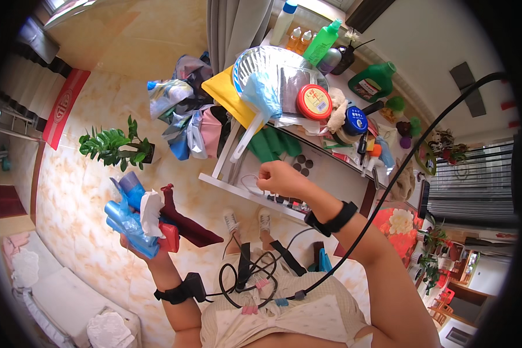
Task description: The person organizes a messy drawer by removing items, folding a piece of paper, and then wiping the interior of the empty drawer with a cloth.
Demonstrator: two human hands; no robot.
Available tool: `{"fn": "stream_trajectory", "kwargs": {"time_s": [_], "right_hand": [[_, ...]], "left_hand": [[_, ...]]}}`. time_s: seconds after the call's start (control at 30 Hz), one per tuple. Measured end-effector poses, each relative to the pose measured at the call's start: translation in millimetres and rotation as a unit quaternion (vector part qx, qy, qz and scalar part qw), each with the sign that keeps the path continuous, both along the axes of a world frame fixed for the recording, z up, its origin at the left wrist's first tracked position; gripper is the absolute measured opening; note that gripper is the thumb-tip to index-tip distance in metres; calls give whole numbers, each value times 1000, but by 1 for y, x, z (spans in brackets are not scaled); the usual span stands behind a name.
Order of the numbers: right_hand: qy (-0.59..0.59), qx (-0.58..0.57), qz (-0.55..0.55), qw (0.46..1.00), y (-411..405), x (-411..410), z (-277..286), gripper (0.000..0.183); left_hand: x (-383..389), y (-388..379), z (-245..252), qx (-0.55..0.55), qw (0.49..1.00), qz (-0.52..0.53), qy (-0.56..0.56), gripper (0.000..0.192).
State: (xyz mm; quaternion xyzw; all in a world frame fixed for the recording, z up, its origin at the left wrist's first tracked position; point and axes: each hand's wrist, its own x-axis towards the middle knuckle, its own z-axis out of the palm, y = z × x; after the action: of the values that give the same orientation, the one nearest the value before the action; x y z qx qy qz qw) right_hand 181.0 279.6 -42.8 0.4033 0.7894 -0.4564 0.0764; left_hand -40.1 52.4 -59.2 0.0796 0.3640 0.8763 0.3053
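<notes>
My left hand [135,251] is raised at the left, gripping a bundle from below. In the bundle are rolls of blue plastic bags [128,219], a crumpled white piece [151,213], a dark red cloth [191,228] and a small red packet [169,237]. Over the open drawer [261,204] hangs my right hand [282,179], its fingers curled in. A thin white cord [245,177] loops close to those fingertips; whether they pinch it cannot be told. Green cloth [274,143] lies in the drawer, with several dark discs [303,165] and small bottles [282,200] along its front.
A crowded tabletop holds a round fan [261,58], a yellow envelope [224,93], a red-lidded tub [314,102], a blue-lidded jar [355,120] and bottles. Plastic bags [195,130] hang beside it. A potted plant [113,145] stands left. A black cable [400,174] crosses my right arm.
</notes>
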Motion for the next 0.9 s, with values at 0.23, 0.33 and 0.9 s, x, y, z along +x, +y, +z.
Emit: {"fn": "stream_trajectory", "kwargs": {"time_s": [0.23,0.33,0.9], "right_hand": [[218,-188,-174,942,17,21,88,11],[338,-220,-293,867,43,22,100,10],[334,-331,-131,873,-20,-40,76,27]], "left_hand": [[12,19,14,24,999,-14,-24,64],[15,19,15,26,1000,-12,-14,65],[-24,-28,43,233,954,-189,29,84]]}}
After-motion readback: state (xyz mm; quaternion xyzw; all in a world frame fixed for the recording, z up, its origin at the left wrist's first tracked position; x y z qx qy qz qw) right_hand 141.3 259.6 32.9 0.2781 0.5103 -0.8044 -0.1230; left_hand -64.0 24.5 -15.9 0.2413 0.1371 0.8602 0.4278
